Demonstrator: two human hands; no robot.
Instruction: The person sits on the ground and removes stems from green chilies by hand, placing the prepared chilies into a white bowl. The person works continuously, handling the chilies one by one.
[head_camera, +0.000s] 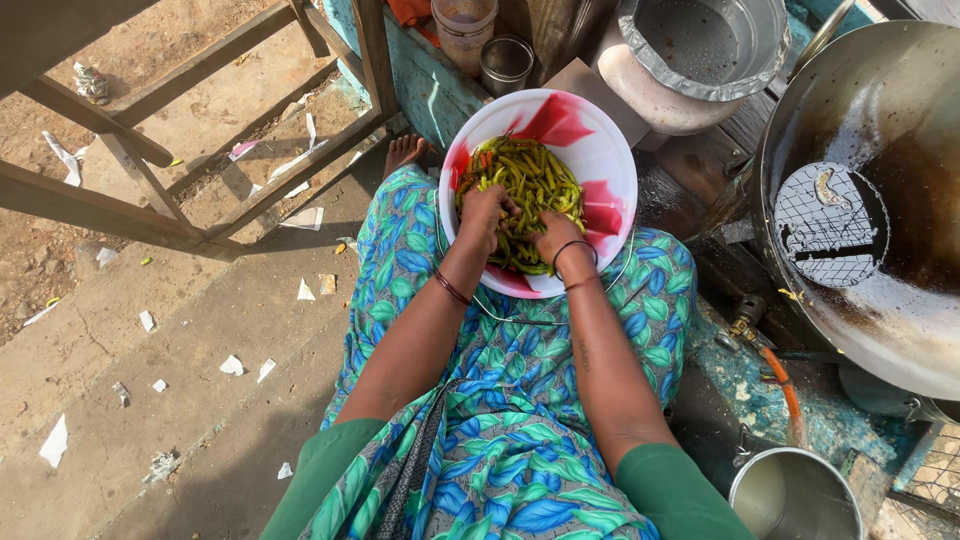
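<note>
From the head camera, a round white bowl (600, 150) splashed with red rests on the person's lap, over a blue and green leaf-print cloth (520, 420). It holds a heap of slim green chillies (535, 175). The left hand (487, 212) and right hand (556, 236) both dig into the heap, fingers curled among the chillies; what each one pinches I cannot tell. To the right stands a large dark wok (880, 200) with a wire skimmer (828, 225) in it. To the left, paper scraps (232, 365) litter the concrete floor (200, 400) near a wooden frame (120, 215).
</note>
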